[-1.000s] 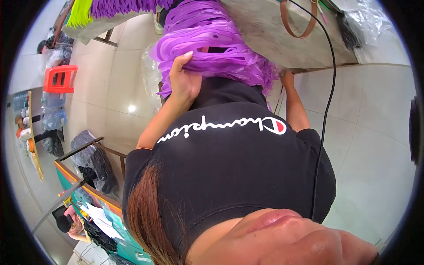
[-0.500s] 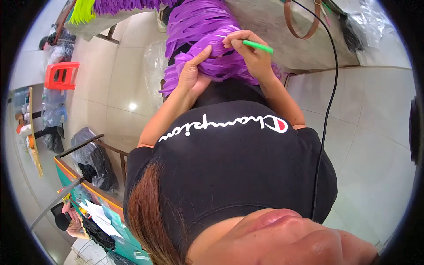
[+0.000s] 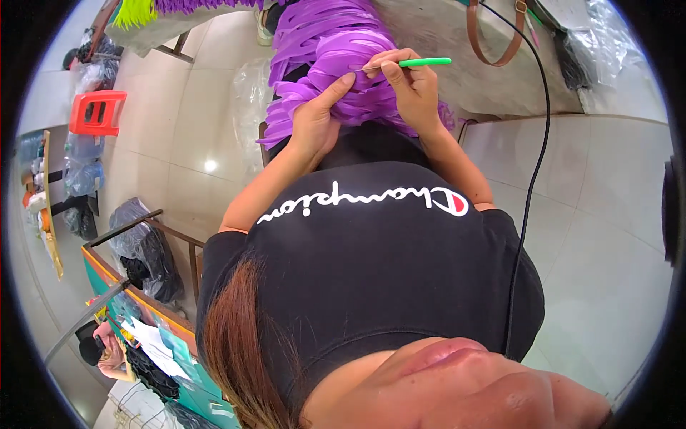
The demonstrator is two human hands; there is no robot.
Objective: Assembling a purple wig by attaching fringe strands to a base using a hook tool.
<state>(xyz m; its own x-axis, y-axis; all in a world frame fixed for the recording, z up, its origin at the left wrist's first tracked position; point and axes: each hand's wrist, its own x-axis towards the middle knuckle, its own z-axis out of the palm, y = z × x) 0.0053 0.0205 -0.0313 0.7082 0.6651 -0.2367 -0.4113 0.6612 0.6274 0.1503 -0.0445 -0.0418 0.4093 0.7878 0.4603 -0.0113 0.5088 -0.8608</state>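
- Since half a second ago, the green-handled tool (image 3: 426, 62) has swung from a slant to nearly level. My right hand (image 3: 413, 89) has shifted only a little with it.
- A second ago that hand was down at my right side, away from the work; now both hands meet at one spot on the purple looped strips (image 3: 325, 36).
- What the change means, as I judge it: the tool is lined up across the strips, with its thin shaft aimed toward my left thumb. The tip is too fine to make out; cannot tell whether it has passed through a loop.
- Right fingers: closed around the tool near the base of its handle, the green end sticking out to the right.
- Left hand (image 3: 316, 125): thumb on top of the strips, other fingers mostly hidden beneath; a pinch on the bundle, I judge.
- The strips lie across my lap over dark trousers (image 3: 357, 149) and run away from me toward the top of the view.
- About me: clear plastic sheeting (image 3: 251, 96) on the floor to the left, a red stool (image 3: 98, 113) farther off, lime-green strips (image 3: 133, 13) at the upper left, a brown strap (image 3: 494, 53) to the upper right.
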